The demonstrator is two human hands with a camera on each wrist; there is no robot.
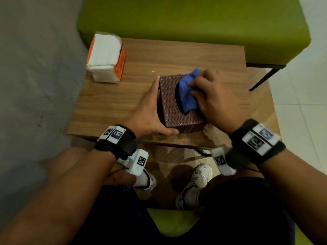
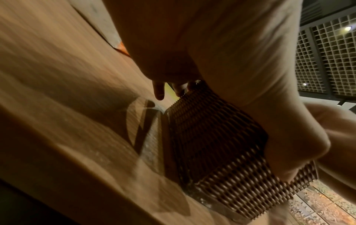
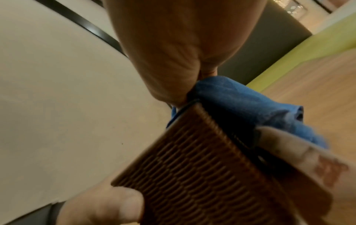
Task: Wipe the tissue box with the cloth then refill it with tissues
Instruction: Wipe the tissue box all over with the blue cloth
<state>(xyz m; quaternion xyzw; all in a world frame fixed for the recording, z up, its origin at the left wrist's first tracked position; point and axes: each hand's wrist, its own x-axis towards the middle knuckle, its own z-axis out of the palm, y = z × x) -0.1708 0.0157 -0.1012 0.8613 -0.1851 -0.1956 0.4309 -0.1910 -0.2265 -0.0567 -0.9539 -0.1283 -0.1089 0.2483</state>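
Blue cloth (image 1: 188,91) hides much of the tissue box (image 1: 170,106) slot.

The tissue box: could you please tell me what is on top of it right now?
A bunched blue cloth lies on the tissue box, held by the right hand and partly covering the oval opening. What is inside the box cannot be seen.

Tissue box (image 1: 174,101): dark brown, woven-texture, square-ish, upright near tabletop (image 1: 113,103) front edge, oval slot on top, no tissue showing. Cloth (image 1: 188,91): blue, bunched up, lying on box top over the slot. Tissues (image 1: 106,58): white pack w/ orange wrapper, sealed, at tabletop's far left corner, well apart from box.
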